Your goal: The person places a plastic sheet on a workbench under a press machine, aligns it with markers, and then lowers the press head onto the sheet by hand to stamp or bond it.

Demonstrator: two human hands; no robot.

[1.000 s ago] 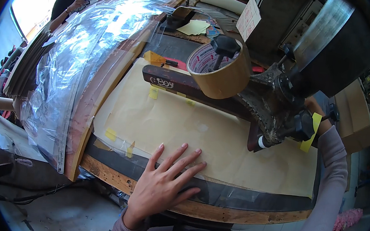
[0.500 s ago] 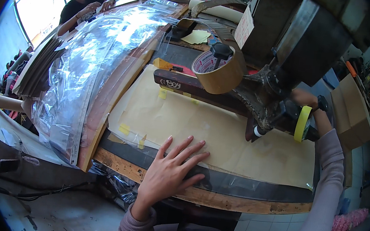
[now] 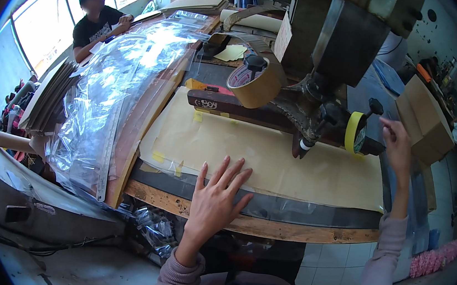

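The left hand [image 3: 216, 197] lies flat, fingers spread, on the tan sheet [image 3: 271, 158] at the table [image 3: 253, 226] edge. The right hand [image 3: 398, 146], open and empty, hovers beside the yellow tape [image 3: 353, 132] on the machine [image 3: 332, 59]. A cardboard box [image 3: 426, 116] stands right, contents unseen.

Bright daylight from windows [image 3: 57, 19] upper left; glare on plastic sheet [image 3: 118, 75]; fisheye edges dark, bent.

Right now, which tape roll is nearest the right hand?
The yellow roll on the machine's side, just left of the right hand; the big brown roll sits farther left.
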